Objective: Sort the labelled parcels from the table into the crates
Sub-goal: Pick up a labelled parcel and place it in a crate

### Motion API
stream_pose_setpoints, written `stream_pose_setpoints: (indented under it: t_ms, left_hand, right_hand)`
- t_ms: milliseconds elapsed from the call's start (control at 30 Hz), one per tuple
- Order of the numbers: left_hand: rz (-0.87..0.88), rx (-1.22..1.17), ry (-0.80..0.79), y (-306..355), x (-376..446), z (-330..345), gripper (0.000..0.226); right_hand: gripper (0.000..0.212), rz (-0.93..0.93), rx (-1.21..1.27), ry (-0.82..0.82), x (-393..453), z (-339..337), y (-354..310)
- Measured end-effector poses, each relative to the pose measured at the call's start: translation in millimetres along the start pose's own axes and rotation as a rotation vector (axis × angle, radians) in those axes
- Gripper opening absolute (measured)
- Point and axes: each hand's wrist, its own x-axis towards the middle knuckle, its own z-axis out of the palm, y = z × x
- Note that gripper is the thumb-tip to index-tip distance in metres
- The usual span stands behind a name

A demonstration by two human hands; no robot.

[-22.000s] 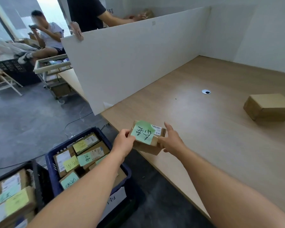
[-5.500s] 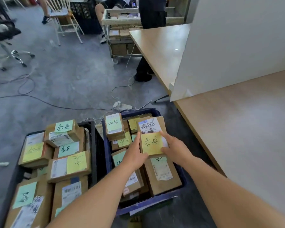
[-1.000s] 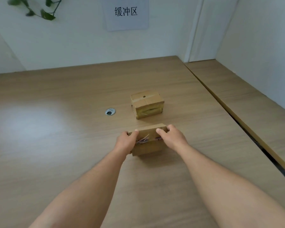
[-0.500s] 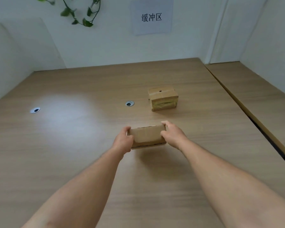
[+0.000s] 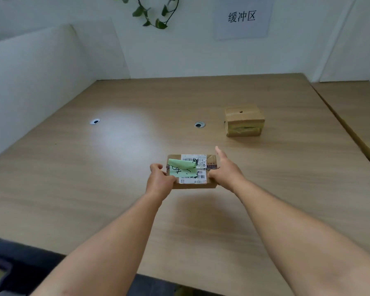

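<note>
Second box [image 5: 244, 120] (taped) beyond the held parcel [image 5: 191, 171], well apart.

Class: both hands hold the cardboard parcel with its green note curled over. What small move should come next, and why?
Probably flatten the folded green sticky note with a thumb: its top edge curls over the handwriting. The left hand and right hand already hold the brown cardboard parcel label-up, so reading it decides the crate.

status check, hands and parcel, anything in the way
Left hand grips parcel at its left edge; right hand holds right edge, forefinger out. Green note face up, top folded over. Second box sits apart, far right.
</note>
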Motion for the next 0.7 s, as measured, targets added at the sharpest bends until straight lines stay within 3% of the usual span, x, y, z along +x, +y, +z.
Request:
stream_pose_setpoints:
  t_ms: [133, 233, 433, 700]
  left_hand:
    - [-0.007, -0.01, 0.083, -16, -5, -20, 0.029]
    - [-0.015, -0.045, 0.108, -27, -12, -37, 0.038]
    - [-0.083, -0.241, 0.105, -47, -23, -77, 0.063]
    - [-0.088, -0.314, 0.208, -89, -33, -151, 0.08]
  right_hand:
    - [0.064, -0.016, 0.002, -0.058, -2, 21, -12]
    - [0.046, -0.038, 0.006, -0.074, -4, 38, -25]
    - [0.051, -0.134, -0.044, -0.185, -9, 79, -57]
    - [0.052, -0.316, -0.467, -0.218, -40, 156, -123]
